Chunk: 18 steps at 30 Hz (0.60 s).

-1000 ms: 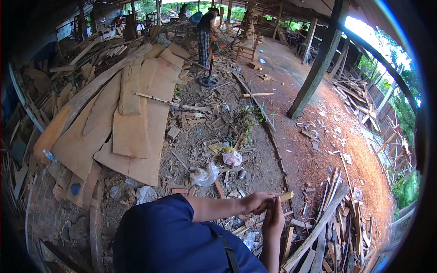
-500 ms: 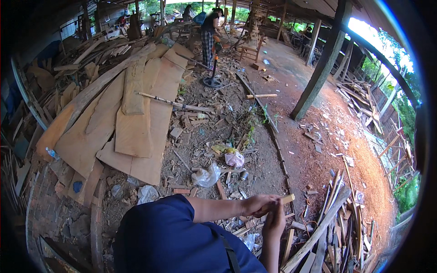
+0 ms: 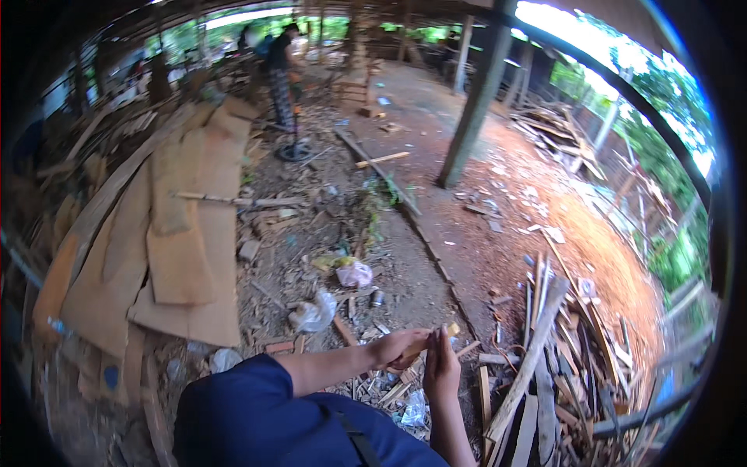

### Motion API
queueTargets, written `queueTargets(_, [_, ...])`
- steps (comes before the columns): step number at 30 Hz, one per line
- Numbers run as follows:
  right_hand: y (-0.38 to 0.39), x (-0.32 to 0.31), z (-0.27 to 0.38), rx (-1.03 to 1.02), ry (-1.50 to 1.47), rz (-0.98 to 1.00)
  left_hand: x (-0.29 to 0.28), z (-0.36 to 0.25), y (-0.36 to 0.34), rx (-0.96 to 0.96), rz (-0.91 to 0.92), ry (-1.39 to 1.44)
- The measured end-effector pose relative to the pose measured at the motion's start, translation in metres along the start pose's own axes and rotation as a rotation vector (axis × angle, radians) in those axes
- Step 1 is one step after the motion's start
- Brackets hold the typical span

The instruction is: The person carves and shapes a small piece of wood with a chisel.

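Observation:
A small, pale yellowish piece of wood [image 3: 417, 347] lies between my two hands, one end [image 3: 453, 330] showing past my right fingers. My left hand [image 3: 395, 349] is closed round its near-left part, the arm reaching across from the left. My right hand [image 3: 442, 369] comes up from below, its fingers pressed together against the wood near that end. Both hands are held above ground littered with offcuts. The palm sides and part of the piece are hidden.
Large flat boards [image 3: 187, 257] are stacked at left. A heap of sticks and planks [image 3: 537, 373] lies close on the right. Plastic bags [image 3: 313, 311] rest ahead. A wooden post [image 3: 478, 101] stands beyond, and another person [image 3: 280, 74] works at the far left.
The view has swung to the right, so the surroundings sit further left. My hands have drawn slightly apart along the wood, and more of it shows between them.

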State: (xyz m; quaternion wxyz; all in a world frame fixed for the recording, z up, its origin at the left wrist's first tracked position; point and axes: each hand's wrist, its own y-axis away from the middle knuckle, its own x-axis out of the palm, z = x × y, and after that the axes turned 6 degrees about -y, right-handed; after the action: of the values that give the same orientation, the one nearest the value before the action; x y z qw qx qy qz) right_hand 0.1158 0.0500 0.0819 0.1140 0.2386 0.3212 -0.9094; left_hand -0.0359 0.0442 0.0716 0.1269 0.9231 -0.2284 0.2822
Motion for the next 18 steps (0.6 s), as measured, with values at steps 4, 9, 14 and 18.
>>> queueTargets(4, [0.000,-0.013,-0.007,0.107,-0.127,-0.154,0.009,0.002,-0.003,0.003,0.004,0.003])
queueTargets(9, [0.017,-0.003,0.016,0.069,-0.020,0.076,0.026,-0.006,-0.013,-0.096,-0.305,0.201])
queueTargets(14, [-0.004,-0.022,-0.007,0.074,-0.055,-0.211,0.010,-0.004,-0.005,-0.034,0.125,0.047])
queueTargets(18, [0.013,-0.007,-0.004,0.116,0.032,0.043,0.012,0.000,-0.009,0.012,0.135,0.059])
